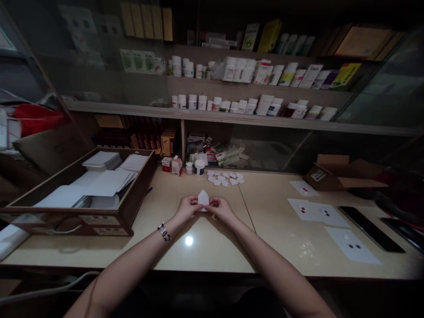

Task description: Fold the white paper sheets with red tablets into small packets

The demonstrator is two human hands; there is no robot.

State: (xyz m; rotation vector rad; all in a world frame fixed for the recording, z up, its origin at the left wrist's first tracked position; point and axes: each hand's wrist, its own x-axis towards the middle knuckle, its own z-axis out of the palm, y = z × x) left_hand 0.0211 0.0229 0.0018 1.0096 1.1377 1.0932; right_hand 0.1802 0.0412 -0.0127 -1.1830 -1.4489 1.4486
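A small folded white paper packet (203,199) with a pointed top is pinched between both hands above the desk. My left hand (187,207) grips its left lower edge, fingers closed. On the other side, my right hand (221,208) is closed on its right lower edge. Whether anything lies inside the packet is hidden. Just beyond my hands lie several small folded paper packets (225,178). On the right rest flat white paper sheets (356,254) with dark red and pale pills (351,246) on them.
A wooden drawer (130,207) of white paper stacks stands at left. Small boxes (176,167) and a white jar (199,168) line the desk's back. A black phone (371,229) and an open cardboard box (341,174) are at right. Shelves (232,115) of medicine bottles rise behind.
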